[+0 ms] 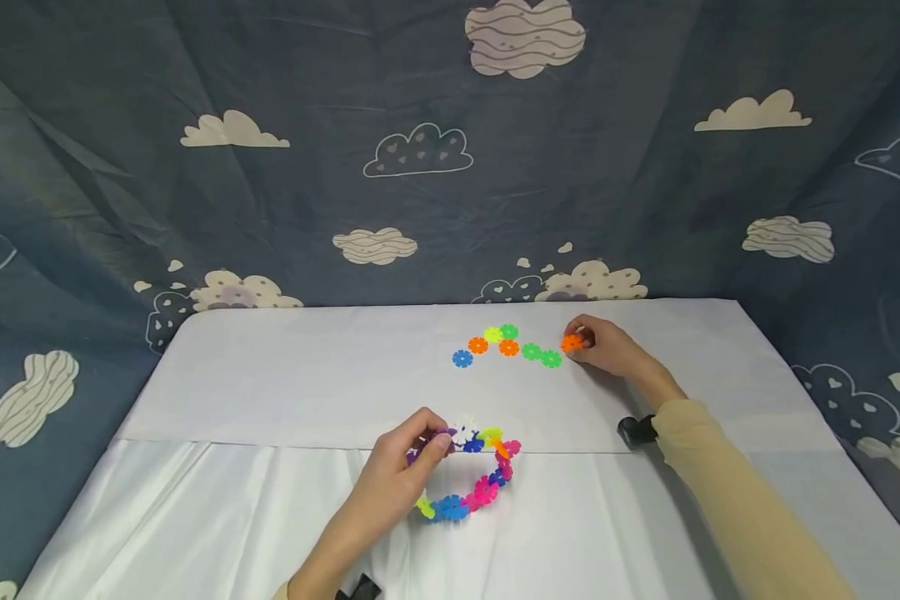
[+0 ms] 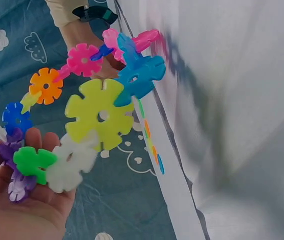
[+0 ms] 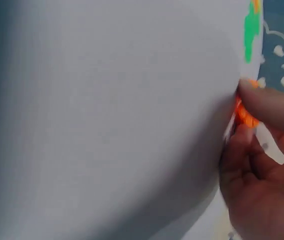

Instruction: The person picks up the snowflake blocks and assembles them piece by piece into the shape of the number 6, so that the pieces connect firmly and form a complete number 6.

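Note:
My left hand [image 1: 399, 462] pinches a ring of linked plastic snowflake discs [image 1: 482, 492] by its purple pieces [image 2: 17, 170]. The ring hangs in a loop with pink, blue, orange, yellow, white and green discs; in the left wrist view a large yellow disc [image 2: 100, 112] faces the camera. Farther back and to the right, my right hand [image 1: 606, 346] holds an orange snowflake disc [image 1: 572, 342] between thumb and fingers, close to the tabletop. In the right wrist view the fingers partly cover that orange disc [image 3: 246, 115].
Several loose discs lie left of my right hand: green discs [image 1: 551, 359], orange discs [image 1: 508, 347], a yellow one [image 1: 493, 334] and a blue one [image 1: 462, 358]. They rest on a white-covered table [image 1: 307, 375]. A dark cloud-patterned cloth [image 1: 307, 208] hangs behind.

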The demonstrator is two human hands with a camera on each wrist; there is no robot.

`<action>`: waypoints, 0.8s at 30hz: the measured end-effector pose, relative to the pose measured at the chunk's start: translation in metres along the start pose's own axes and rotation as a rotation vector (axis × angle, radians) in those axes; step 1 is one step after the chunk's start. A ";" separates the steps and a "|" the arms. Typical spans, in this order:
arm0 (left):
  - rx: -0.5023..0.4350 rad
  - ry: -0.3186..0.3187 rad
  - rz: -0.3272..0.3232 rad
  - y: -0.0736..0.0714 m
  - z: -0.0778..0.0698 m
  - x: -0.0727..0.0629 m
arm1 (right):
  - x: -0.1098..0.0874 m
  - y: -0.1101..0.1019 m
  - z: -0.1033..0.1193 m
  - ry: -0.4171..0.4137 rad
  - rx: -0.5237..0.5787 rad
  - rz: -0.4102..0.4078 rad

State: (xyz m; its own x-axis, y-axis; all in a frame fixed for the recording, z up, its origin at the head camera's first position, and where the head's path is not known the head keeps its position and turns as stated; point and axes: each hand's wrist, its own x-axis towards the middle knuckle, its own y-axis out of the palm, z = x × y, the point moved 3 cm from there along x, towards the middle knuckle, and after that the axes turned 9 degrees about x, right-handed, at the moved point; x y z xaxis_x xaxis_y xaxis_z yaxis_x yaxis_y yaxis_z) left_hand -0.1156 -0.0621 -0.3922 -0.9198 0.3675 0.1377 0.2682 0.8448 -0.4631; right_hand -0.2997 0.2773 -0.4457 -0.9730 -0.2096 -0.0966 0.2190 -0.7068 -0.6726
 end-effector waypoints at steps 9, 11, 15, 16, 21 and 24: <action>0.020 0.001 0.010 0.000 -0.001 0.001 | -0.031 0.009 0.026 -0.035 -0.156 -0.067; 0.017 0.001 0.007 0.001 0.000 0.000 | -0.043 0.008 0.035 -0.061 -0.161 -0.072; 0.011 0.009 0.000 0.002 0.000 -0.001 | -0.069 0.006 0.058 -0.114 -0.085 -0.110; 0.013 0.013 -0.002 0.002 -0.001 -0.001 | -0.076 0.006 0.065 -0.122 -0.054 -0.124; 0.030 0.027 -0.013 0.003 -0.003 -0.001 | -0.113 0.015 0.094 -0.128 0.161 -0.184; 0.054 0.035 -0.019 0.004 -0.004 -0.001 | -0.131 0.021 0.106 -0.127 0.266 -0.206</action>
State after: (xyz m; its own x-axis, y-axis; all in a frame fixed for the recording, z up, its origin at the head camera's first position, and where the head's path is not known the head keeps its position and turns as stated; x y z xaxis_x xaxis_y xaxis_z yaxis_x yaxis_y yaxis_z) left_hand -0.1124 -0.0578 -0.3907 -0.9138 0.3658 0.1766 0.2342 0.8297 -0.5067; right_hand -0.1598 0.2184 -0.3692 -0.9856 -0.1148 0.1241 0.0468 -0.8904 -0.4527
